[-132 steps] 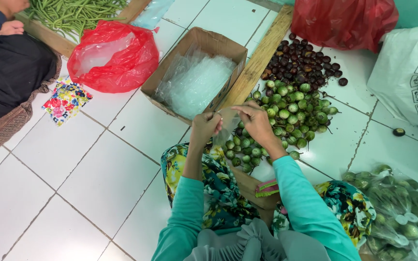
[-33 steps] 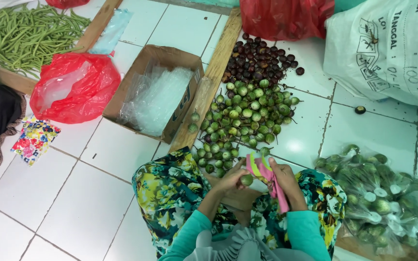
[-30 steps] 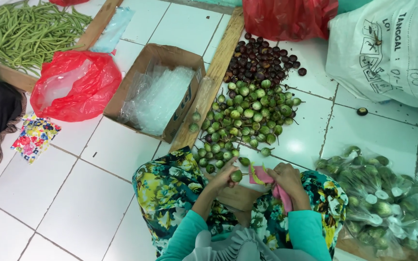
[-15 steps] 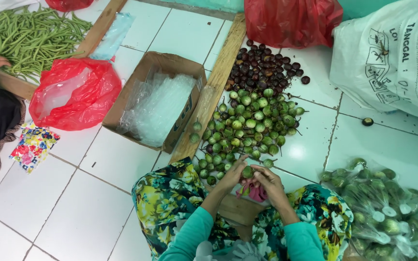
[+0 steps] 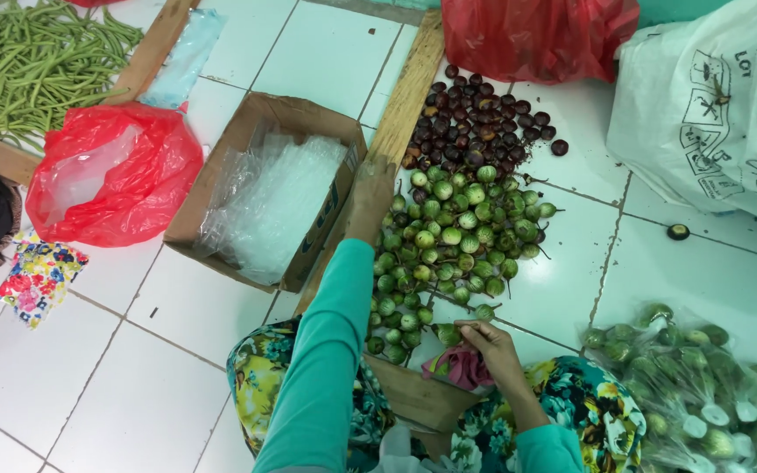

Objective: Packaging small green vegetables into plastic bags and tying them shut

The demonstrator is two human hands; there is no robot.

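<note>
Since half a second ago your left hand (image 5: 371,197) has left your lap and stretched out to the box (image 5: 266,188), while your right hand (image 5: 492,346) has stayed low by your knees.

You sit on a white tiled floor (image 5: 72,368) with grey grout lines. A wooden plank (image 5: 400,96) runs along the floor between the box and the eggplants (image 5: 449,241), a heap of small round green ones with stems, just beside a smaller pile of dark fruit (image 5: 484,118). Green beans (image 5: 24,61) lie at the far left, with a red bag (image 5: 111,175) near them. A white sack (image 5: 711,114) stands at the right, and packed bags (image 5: 703,385) of eggplants lie near your right knee.

The box is brown cardboard, open at the top, and filled with clear plastic bags (image 5: 278,201).

Your left hand rests at the box's right edge, fingers together; whether they pinch a bag, you cannot tell. Your right hand's grip is curled on a pink bundle (image 5: 457,368) at the edge of the green heap.
</note>
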